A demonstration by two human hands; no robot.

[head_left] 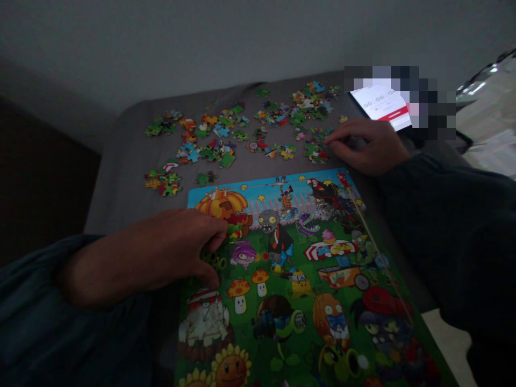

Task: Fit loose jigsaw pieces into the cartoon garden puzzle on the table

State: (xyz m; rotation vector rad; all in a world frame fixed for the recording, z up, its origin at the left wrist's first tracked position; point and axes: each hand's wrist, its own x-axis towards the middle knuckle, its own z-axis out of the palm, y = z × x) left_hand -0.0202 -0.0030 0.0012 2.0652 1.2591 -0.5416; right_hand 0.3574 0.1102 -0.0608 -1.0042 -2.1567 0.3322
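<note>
A colourful cartoon jigsaw board (278, 279) lies in front of me, printed with zombies, mushrooms and sunflowers. My left hand (189, 247) rests over its upper left side, with the thumb apart from the bent fingers and no piece visible between them. Beyond the board's top right corner is my right hand (365, 144). Its thumb and forefinger are pinched together at the edge of a cluster of loose puzzle pieces (316, 150). Whatever the pinch may hold is too small to make out.
Several heaps of loose pieces (213, 153) spread across the grey cloth surface (124, 161) behind the board. A lit tablet or phone screen (385, 105) stands at the back right, partly blurred out. A pale wall (201, 48) closes off the back.
</note>
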